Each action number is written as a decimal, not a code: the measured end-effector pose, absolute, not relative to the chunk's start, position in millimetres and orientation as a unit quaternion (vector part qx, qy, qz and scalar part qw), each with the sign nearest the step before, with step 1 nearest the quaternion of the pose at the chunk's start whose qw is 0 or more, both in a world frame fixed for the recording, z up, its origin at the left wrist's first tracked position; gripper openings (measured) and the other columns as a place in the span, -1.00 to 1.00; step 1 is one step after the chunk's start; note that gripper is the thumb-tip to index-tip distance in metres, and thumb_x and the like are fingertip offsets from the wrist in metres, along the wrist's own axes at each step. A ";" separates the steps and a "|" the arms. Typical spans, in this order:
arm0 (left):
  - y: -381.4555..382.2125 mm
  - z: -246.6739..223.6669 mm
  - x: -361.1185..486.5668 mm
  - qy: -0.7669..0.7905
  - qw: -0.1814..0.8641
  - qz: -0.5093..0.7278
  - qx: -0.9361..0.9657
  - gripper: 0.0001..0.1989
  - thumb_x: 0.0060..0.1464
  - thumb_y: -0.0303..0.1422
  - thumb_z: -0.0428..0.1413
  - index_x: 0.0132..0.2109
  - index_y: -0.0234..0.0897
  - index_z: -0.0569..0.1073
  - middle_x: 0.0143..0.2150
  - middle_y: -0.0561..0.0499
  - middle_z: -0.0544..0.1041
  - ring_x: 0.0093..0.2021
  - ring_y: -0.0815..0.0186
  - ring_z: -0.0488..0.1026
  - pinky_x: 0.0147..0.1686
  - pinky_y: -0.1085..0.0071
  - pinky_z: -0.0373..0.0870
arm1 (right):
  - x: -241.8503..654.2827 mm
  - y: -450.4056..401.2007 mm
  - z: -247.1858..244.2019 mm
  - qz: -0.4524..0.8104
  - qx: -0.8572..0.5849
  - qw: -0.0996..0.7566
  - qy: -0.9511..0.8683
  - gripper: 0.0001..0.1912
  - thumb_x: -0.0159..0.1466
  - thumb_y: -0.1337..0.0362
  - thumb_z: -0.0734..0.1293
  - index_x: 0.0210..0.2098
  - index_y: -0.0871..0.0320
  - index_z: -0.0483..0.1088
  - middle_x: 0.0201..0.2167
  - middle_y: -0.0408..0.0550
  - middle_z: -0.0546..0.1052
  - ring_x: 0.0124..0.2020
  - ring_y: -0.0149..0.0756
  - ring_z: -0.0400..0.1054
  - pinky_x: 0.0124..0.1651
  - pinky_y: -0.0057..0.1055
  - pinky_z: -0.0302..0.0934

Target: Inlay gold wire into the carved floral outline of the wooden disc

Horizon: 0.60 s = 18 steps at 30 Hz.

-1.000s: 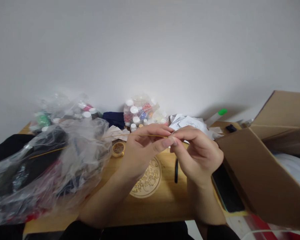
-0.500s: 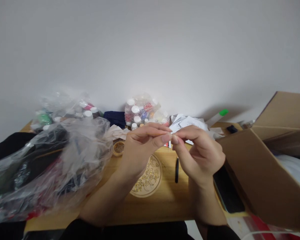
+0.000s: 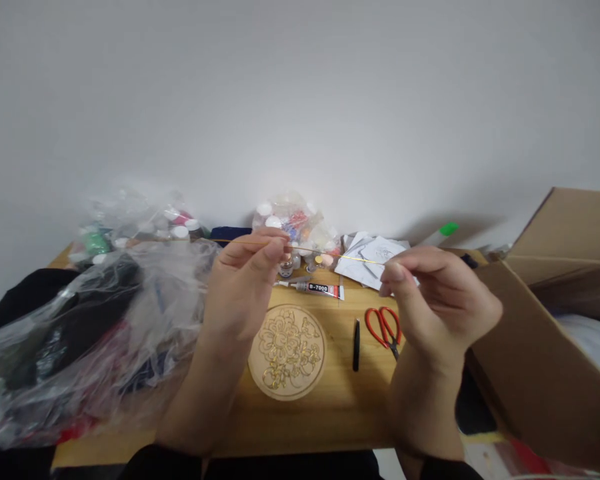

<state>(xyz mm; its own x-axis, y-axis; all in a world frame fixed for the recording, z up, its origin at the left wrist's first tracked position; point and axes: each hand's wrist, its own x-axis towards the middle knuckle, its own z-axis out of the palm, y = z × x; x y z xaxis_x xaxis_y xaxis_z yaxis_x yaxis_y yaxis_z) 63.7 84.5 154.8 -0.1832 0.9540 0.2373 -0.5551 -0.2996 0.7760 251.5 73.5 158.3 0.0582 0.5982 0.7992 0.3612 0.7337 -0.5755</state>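
Observation:
A thin gold wire stretches nearly straight between my two hands, above the table. My left hand pinches it between thumb and fingers, and part of the wire trails off to the left. My right hand pinches the wire at its right side, fingertips closed. Below lies a round wooden disc with a floral pattern outlined in gold. Black tweezers lie to the disc's right. Beside them are red-handled scissors, partly covered by my right wrist. Behind the disc rests a glue tube marked B-7000.
Clear plastic bags fill the table's left side. Bagged bottles with white caps stand against the wall, near paper sheets and a green-capped item. An open cardboard box is at right, by a dark phone-like slab.
My hands have moved apart from a fingertip-to-fingertip position, the left going left and the right going right. The wire now spans the gap, and the glue tube and scissors have come into sight.

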 end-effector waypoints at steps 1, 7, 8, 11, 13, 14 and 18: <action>85.3 154.6 60.7 0.274 0.533 0.715 0.359 -0.81 -0.28 -0.25 0.44 -0.50 -0.09 0.57 -0.39 0.13 0.54 -0.39 0.47 0.43 -0.35 0.53 0.39 | 254.1 74.3 158.4 0.097 -0.352 0.640 -0.676 -0.87 0.18 0.48 0.37 -0.38 0.12 0.43 -0.55 -0.23 0.42 -0.53 -0.50 0.25 -0.49 -0.45 0.14; 86.2 157.6 49.0 0.248 0.564 0.729 0.298 -0.79 -0.25 -0.31 0.43 -0.49 -0.20 0.54 -0.41 0.15 0.52 -0.42 0.50 0.42 -0.37 0.56 0.41 | 268.0 76.4 159.4 0.106 -0.356 0.658 -0.655 -0.89 0.18 0.45 0.38 -0.43 0.14 0.44 -0.62 -0.23 0.39 -0.57 -0.47 0.24 -0.50 -0.39 0.09; 85.3 158.8 48.4 0.237 0.570 0.731 0.291 -0.79 -0.23 -0.33 0.42 -0.48 -0.23 0.53 -0.41 0.15 0.52 -0.42 0.52 0.42 -0.37 0.58 0.40 | 269.2 75.5 159.8 0.105 -0.360 0.658 -0.653 -0.90 0.18 0.44 0.38 -0.43 0.14 0.44 -0.62 -0.23 0.39 -0.57 -0.47 0.24 -0.51 -0.39 0.09; 79.8 162.0 47.1 0.206 0.584 0.732 0.285 -0.83 -0.13 -0.38 0.38 -0.45 -0.23 0.52 -0.41 0.17 0.51 -0.41 0.53 0.42 -0.38 0.60 0.39 | 270.8 70.8 161.7 0.093 -0.362 0.659 -0.653 -0.91 0.17 0.43 0.39 -0.44 0.14 0.44 -0.62 -0.23 0.40 -0.58 -0.46 0.25 -0.51 -0.39 0.10; 74.5 163.6 45.1 0.196 0.586 0.731 0.289 -0.84 -0.09 -0.38 0.36 -0.44 -0.21 0.51 -0.40 0.19 0.51 -0.40 0.54 0.42 -0.39 0.60 0.38 | 271.1 66.6 163.1 0.085 -0.361 0.659 -0.655 -0.92 0.17 0.42 0.39 -0.44 0.14 0.44 -0.61 -0.22 0.40 -0.58 -0.46 0.24 -0.51 -0.39 0.09; 71.4 164.3 43.4 0.194 0.587 0.729 0.293 -0.84 -0.10 -0.37 0.37 -0.43 -0.21 0.51 -0.40 0.20 0.51 -0.40 0.55 0.42 -0.39 0.61 0.38 | 271.3 64.2 163.5 0.084 -0.361 0.658 -0.656 -0.92 0.17 0.41 0.39 -0.44 0.14 0.44 -0.61 -0.22 0.41 -0.58 -0.47 0.24 -0.51 -0.40 0.09; 55.4 163.9 31.9 0.220 0.581 0.720 0.308 -0.80 -0.18 -0.34 0.40 -0.43 -0.20 0.52 -0.40 0.20 0.51 -0.40 0.55 0.41 -0.39 0.62 0.37 | 274.7 51.9 161.2 0.103 -0.361 0.638 -0.672 -0.93 0.17 0.38 0.40 -0.43 0.12 0.44 -0.60 -0.22 0.41 -0.58 -0.46 0.25 -0.50 -0.41 0.13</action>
